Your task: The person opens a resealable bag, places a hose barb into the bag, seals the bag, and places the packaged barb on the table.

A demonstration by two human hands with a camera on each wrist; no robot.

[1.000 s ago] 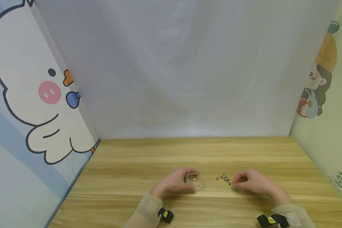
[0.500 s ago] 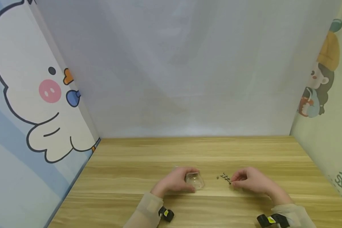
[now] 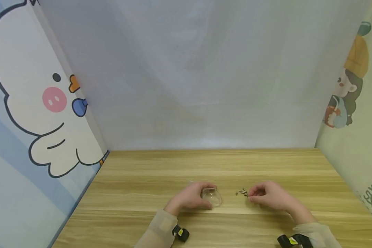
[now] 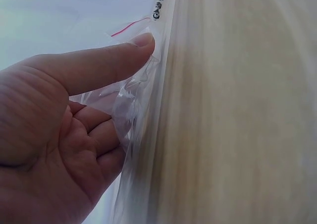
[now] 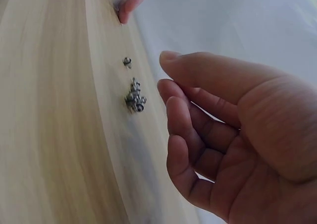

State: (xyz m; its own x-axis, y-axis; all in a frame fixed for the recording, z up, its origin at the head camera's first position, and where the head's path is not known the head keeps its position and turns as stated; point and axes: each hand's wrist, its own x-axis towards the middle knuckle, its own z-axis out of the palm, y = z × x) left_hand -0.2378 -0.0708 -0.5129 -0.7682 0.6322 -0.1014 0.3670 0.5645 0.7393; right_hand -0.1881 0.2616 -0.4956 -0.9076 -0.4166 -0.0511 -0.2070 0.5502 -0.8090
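Observation:
In the head view my left hand [image 3: 193, 196] holds a clear plastic zip bag [image 3: 211, 195] whose mouth gapes to the right. The left wrist view shows my thumb lying along the crinkled bag [image 4: 130, 102], which has a red line at its mouth; the other fingers are curled behind it. Several small metal screws [image 3: 243, 192] lie in a little cluster right of the bag, with one piece [image 5: 127, 61] apart from them. My right hand [image 3: 271, 196] is at the cluster's right side. Its thumb and fingertips [image 5: 170, 57] stand apart, with nothing visible between them.
Both hands are over a wood-grain table [image 3: 142, 165]. A pale curtain [image 3: 204, 103] hangs behind its far edge, and walls with printed cartoon figures flank it. A small black camera [image 3: 181, 233] is strapped to each wrist.
My right hand has shifted slightly left, closer over the right end of the screw cluster. The left hand and the bag stay in place.

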